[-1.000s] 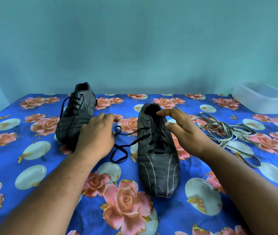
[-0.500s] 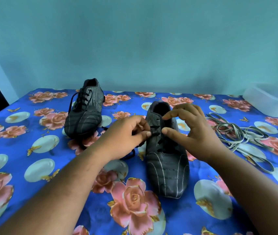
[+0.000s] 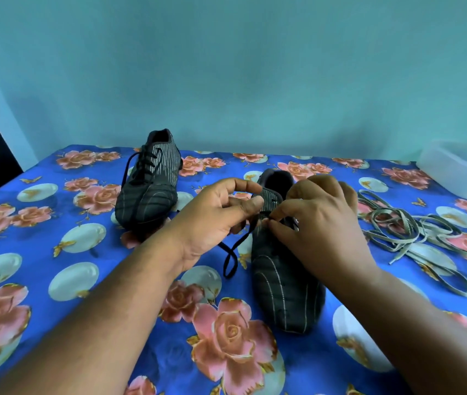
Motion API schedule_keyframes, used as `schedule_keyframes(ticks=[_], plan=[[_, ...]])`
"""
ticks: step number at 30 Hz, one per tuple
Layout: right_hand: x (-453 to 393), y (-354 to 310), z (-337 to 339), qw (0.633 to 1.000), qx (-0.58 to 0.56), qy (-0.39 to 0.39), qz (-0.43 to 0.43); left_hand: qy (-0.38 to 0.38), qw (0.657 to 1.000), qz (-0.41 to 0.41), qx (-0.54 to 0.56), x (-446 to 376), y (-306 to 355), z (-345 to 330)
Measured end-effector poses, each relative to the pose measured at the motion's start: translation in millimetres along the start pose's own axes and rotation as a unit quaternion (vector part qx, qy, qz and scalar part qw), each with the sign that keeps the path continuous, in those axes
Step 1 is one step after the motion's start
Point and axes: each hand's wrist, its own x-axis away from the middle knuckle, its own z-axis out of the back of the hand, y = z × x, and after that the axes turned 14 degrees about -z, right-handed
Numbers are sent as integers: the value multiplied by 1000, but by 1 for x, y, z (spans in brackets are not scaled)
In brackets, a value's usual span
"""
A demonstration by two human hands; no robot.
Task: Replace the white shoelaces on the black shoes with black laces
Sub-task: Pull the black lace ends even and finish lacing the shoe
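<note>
Over the near shoe (image 3: pixel 283 283), at its lace opening, both hands meet. The left hand (image 3: pixel 212 220) has its fingers curled, thumb and forefinger pinching the black lace (image 3: pixel 233 252) beside the shoe's tongue. The right hand (image 3: pixel 320 226) comes in from the other side, its fingers bent, thumb and forefinger tips pinching the same lace just where it meets the left hand's grip. From that pinch the lace drops down the left flank of the shoe and makes a loose loop on the table (image 3: pixel 41 232), touching the cloth just beside the shoe.

That shoe is black with thin pale stripes, toe toward the camera, heel opening away, standing upright on the blue rose-print cloth. How far up its eyelets are laced I cannot tell, since the hands cover them.

Behind and to the left stands the far shoe (image 3: pixel 149 189), also upright, toe toward the camera, already threaded with a black lace whose ends hang down its left side. It is apart from the near shoe.

To the right of the hands, a tangle of white laces (image 3: pixel 414 232) lies on the cloth, near the shoe but not touching it. Farther right, at the table's back edge, sits a clear plastic tub (image 3: pixel 460 172).
</note>
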Motion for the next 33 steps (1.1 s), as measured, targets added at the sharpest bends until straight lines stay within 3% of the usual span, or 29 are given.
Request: schedule_keyframes(ticks=[6, 10, 17, 22, 26, 28, 31, 33], plan=[[-4, 7, 8, 980, -190, -32, -45, -58, 980, -106, -160, 0, -22, -7], [-6, 7, 18, 944, -302, -73, -111, -66, 971, -140, -182, 1, -29, -15], [-23, 27, 33, 843, -461, -82, -265, -27, 975, -128, -180, 0, -31, -21], [-37, 71, 29, 777, -485, -102, -388, -34, 977, -118, -176, 2, -30, -22], [-43, 99, 24, 719, -479, -178, -471, -41, 974, -124, -184, 2, -27, -23], [-44, 113, 20, 745, -422, -187, -481, -32, 974, -122, -185, 3, -27, -22], [-43, 133, 13, 874, -216, -107, -422, -22, 974, -120, -193, 2, -27, -23], [-43, 132, 11, 921, -110, -44, -370, -20, 972, -123, -197, 2, -27, -25]])
